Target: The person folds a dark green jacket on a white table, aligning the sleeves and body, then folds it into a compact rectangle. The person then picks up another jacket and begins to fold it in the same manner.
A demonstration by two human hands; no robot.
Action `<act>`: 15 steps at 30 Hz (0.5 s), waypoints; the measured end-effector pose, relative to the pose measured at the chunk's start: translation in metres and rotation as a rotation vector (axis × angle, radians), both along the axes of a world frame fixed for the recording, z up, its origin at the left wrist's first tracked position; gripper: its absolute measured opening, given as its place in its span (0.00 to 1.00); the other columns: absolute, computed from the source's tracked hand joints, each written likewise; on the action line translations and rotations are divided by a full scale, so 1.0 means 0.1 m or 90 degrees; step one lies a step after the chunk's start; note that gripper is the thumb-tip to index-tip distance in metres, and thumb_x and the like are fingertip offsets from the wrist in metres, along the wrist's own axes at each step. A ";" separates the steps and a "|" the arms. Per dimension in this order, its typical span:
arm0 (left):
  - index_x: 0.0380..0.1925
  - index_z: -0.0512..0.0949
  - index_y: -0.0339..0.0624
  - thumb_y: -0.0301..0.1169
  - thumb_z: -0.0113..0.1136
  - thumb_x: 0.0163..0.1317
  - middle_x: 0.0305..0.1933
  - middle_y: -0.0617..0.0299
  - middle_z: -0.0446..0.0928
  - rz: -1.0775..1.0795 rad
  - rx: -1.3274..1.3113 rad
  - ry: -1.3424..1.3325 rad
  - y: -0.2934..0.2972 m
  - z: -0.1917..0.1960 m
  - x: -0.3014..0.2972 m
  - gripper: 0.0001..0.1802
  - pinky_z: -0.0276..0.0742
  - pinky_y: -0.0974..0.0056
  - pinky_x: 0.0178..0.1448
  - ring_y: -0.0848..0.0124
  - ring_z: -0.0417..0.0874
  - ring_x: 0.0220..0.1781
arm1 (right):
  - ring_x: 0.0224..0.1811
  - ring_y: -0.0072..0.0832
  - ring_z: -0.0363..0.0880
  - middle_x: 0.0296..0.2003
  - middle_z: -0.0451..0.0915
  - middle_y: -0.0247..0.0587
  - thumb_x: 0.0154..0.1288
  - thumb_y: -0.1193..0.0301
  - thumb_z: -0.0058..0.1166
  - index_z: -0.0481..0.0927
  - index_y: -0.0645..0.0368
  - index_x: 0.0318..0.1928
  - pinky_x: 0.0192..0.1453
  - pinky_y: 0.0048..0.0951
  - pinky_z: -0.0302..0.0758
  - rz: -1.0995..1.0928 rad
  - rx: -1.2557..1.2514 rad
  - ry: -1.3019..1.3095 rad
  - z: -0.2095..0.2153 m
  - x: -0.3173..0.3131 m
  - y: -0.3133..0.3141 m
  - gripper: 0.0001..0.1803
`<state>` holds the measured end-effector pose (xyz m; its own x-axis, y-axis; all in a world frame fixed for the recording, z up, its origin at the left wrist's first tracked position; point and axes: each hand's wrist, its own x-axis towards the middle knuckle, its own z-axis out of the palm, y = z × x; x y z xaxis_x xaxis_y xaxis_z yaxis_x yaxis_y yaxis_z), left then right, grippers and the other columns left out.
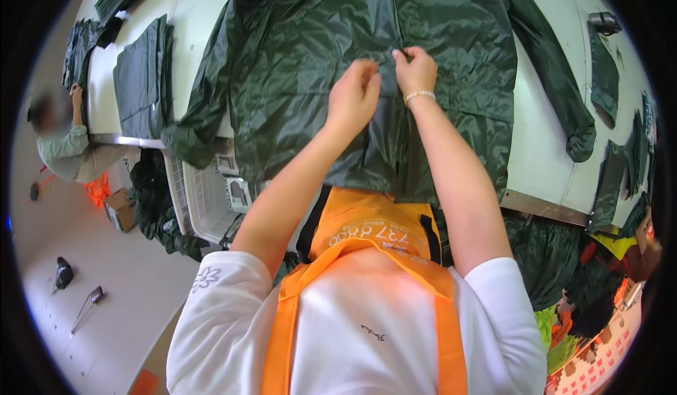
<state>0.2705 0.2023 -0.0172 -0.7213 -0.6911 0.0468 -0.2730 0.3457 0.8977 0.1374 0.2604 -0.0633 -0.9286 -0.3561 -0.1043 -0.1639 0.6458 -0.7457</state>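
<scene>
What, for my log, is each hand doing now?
Left hand: curled at the green jacket; grip can't be told.
Right hand: curled at the jacket's front; grip unclear.

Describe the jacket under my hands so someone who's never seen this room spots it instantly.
Start at the white table. At its near edge, by the orange apron, a shiny dark green jacket lies beneath your left hand and right hand. Unlike the folded green pile to its left, it is spread out, with both sleeves reaching sideways.
</scene>
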 end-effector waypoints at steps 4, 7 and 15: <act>0.17 0.75 0.38 0.43 0.54 0.62 0.14 0.60 0.73 -0.052 0.241 -0.339 0.49 0.21 1.10 0.21 0.68 0.66 0.22 0.69 0.74 0.14 | 0.34 0.39 0.80 0.31 0.81 0.49 0.53 0.58 0.63 0.79 0.63 0.39 0.41 0.35 0.75 0.065 -0.131 0.001 -0.07 -0.04 0.14 0.21; 0.17 0.74 0.38 0.48 0.56 0.62 0.16 0.63 0.74 0.031 0.501 -0.358 0.86 -0.12 1.68 0.24 0.69 0.71 0.23 0.74 0.74 0.16 | 0.28 0.36 0.78 0.27 0.80 0.45 0.55 0.61 0.62 0.77 0.63 0.37 0.35 0.32 0.73 0.217 -0.075 -0.107 0.33 0.31 0.68 0.18; 0.36 0.73 0.42 0.44 0.67 0.54 0.36 0.59 0.76 0.424 0.989 -0.062 1.32 -0.43 1.49 0.20 0.75 0.65 0.44 0.66 0.79 0.43 | 0.18 0.32 0.71 0.20 0.72 0.46 0.57 0.71 0.58 0.73 0.65 0.34 0.25 0.29 0.69 0.294 -0.051 -0.184 0.42 1.26 1.96 0.11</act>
